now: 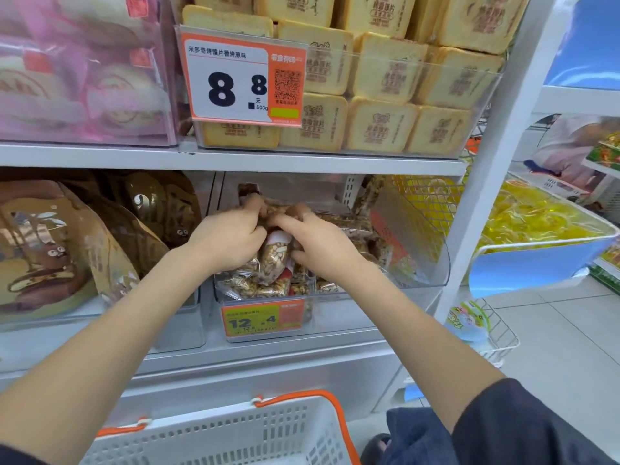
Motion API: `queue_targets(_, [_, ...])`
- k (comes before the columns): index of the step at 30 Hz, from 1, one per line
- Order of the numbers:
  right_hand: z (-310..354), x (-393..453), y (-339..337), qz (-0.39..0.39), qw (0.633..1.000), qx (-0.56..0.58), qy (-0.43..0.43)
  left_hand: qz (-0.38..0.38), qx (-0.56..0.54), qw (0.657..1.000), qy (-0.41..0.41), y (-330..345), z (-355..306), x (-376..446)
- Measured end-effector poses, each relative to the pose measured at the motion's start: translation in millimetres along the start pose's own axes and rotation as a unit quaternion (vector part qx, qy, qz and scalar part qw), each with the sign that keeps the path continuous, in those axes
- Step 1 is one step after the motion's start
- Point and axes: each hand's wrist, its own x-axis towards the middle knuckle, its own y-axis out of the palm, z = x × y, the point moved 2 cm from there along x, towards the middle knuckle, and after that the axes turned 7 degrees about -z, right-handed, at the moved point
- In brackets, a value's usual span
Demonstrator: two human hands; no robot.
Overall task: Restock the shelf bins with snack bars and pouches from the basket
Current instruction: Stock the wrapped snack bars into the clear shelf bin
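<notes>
Both my hands reach into a clear shelf bin [432,273] on the lower shelf. It holds several nut snack bars [273,263] in clear wrappers. My left hand [231,238] has its fingers curled round bars at the top of the pile. Close beside it, my right hand [318,245] grips bars in the same pile, index finger stretched toward the left hand. A white basket [214,434] with orange handles sits below, near my knees; its contents are hidden.
To the left stands a bin of brown pouches [63,243]. The upper shelf carries cream toast-shaped packs [385,82] and pink packs [77,72]. A wire side basket [493,333] hangs at the shelf end, and a bin of yellow sweets [536,216] stands to the right.
</notes>
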Motion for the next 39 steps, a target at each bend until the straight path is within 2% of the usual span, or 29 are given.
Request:
queue_targets(2, [0,2,-11,0.015,0.994,-0.099,-0.046,-0.006,0.004,1.000,0.003,0,0,-1])
queue_targets(4, [-6,-1,-31,-0.027,0.982,-0.159,-0.101,-0.009,0.000,1.000,0.007,0,0,-2])
queue_targets(6, [-23,-11,-53,-0.071,0.985,-0.123,-0.095,-0.011,0.004,1.000,0.010,0,1,-1])
queue_targets(7, [-33,-19,-63,-0.053,0.993,-0.082,-0.068,-0.013,0.007,1.000,0.011,0,1,-1])
queue_targets(9, [-52,-37,-70,0.064,0.997,-0.027,0.022,-0.016,0.011,1.000,0.014,2,1,-2])
queue_targets(12, [-75,-60,-60,0.245,0.965,-0.031,0.089,-0.019,0.013,1.000,0.020,3,1,-2])
queue_targets(16, [-91,-61,-47,0.370,0.915,0.028,0.160,-0.021,0.009,0.999,0.028,4,2,-1])
queue_targets(19, [-87,-57,-41,0.460,0.873,-0.024,0.163,-0.017,0.013,0.999,0.030,3,2,1])
queue_targets(22, [-86,-51,-32,0.458,0.878,-0.024,0.138,-0.022,0.009,0.999,0.029,4,3,0])
queue_targets(25, [-86,-50,-32,0.400,0.906,0.032,0.132,-0.026,0.008,0.999,0.027,4,2,-1])
queue_targets(27, [-97,-52,-40,0.318,0.933,0.048,0.160,-0.028,0.011,0.999,0.028,4,2,-1])
queue_targets(29, [-112,-57,-49,0.268,0.933,0.027,0.240,-0.029,0.013,0.999,0.028,5,3,0])
queue_targets(31, [-118,-65,-47,0.333,0.901,-0.044,0.276,-0.029,0.016,0.999,0.028,6,3,0])
queue_targets(33, [-115,-70,-36,0.397,0.875,-0.068,0.267,-0.032,0.015,0.999,0.028,5,2,-1])
queue_targets(36, [-105,-69,-28,0.381,0.881,-0.026,0.279,-0.030,0.013,0.999,0.024,4,1,-2])
queue_targets(39, [-106,-73,-34,0.387,0.868,0.004,0.313,-0.026,0.010,0.999,0.021,3,1,-3])
